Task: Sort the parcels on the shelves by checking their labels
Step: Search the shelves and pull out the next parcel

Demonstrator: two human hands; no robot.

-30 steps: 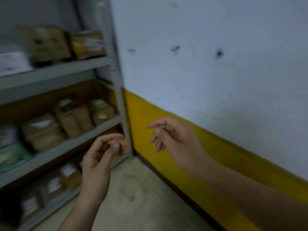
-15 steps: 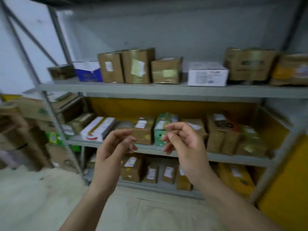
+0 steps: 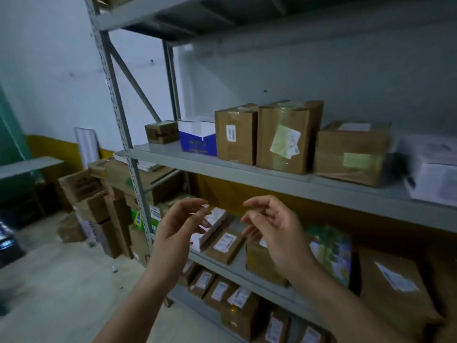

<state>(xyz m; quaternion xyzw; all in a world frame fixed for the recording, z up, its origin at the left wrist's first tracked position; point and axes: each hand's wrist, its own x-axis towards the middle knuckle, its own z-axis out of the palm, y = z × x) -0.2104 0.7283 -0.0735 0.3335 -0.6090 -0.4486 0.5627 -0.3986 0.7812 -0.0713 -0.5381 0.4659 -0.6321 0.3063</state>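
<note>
Both were up in front of the rack point(image 3: 118, 115) at its middle level: left hand point(image 3: 178, 224) and right hand point(image 3: 274, 224), apart from each other, fingers loosely curled, nothing held, no parcel touched. On the rack's middle level, right behind the left hand, sat a white flat box point(image 3: 214, 222), tilted, just beside a flat brown parcel point(image 3: 226, 246) with a white label facing up. Behind the right hand on the same level was a brown bagged parcel point(image 3: 262, 263), partly hidden by the wrist. Further toward the rack's right end came a green printed parcel point(image 3: 331, 253), then a large brown parcel point(image 3: 395, 288) with a white label. On the rack's lowest level, below the hands, stood a row of small labelled parcels point(image 3: 220, 290), label text too blurred to read. The rack's level above the hands held, from its left end: small brown box point(image 3: 162, 131), blue-and-white box point(image 3: 197, 142), barcode-labelled box point(image 3: 236, 133), taller taped box point(image 3: 288, 137) with a pale green slip, low brown box point(image 3: 352, 152), white box point(image 3: 432, 167) at the frame edge. Blue-and-white, barcode-labelled and taped boxes stood just beside each other. Outside the rack's left post, stacked cartons point(image 3: 99, 194) sat on the floor point(image 3: 61, 293).
</note>
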